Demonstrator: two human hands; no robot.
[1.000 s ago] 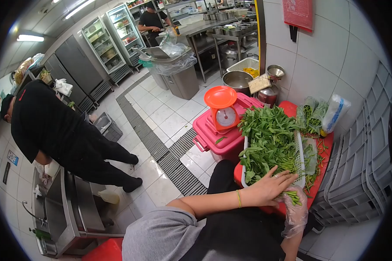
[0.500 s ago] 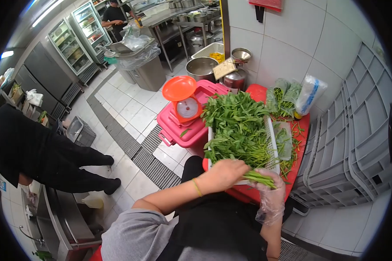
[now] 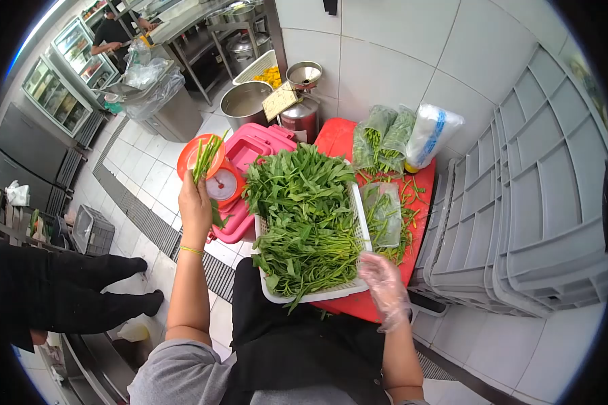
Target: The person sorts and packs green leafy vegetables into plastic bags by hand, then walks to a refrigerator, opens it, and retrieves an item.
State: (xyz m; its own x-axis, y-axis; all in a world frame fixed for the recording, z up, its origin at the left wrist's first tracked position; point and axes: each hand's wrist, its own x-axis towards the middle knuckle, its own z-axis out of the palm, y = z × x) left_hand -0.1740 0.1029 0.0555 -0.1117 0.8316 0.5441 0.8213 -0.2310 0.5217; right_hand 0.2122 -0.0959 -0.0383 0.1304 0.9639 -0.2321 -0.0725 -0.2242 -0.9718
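My left hand [image 3: 196, 206] is bare, with a yellow band at the wrist. It grips a bunch of green vegetable stems [image 3: 205, 160] over the pan of an orange dial scale [image 3: 225, 185]. My right hand [image 3: 383, 283], in a clear plastic glove, is at the right front rim of a white plastic basket [image 3: 361, 229]. Its fingers are extended and loosely apart, with nothing visible in them. Leafy greens [image 3: 304, 223] with long stems fill the basket.
The scale stands on a pink lidded bin [image 3: 250, 145]. On the red table [image 3: 422, 196] are bagged greens [image 3: 378, 138], a roll of plastic bags [image 3: 434, 135], a flat clear bag [image 3: 383, 219] and stem scraps. Grey crates [image 3: 520, 196] stand right. A person in black [image 3: 61, 290] stands left.
My left hand has moved left and away from me with the stems, from beside the gloved hand to the scale. My right hand has released the stems. The view has shifted.
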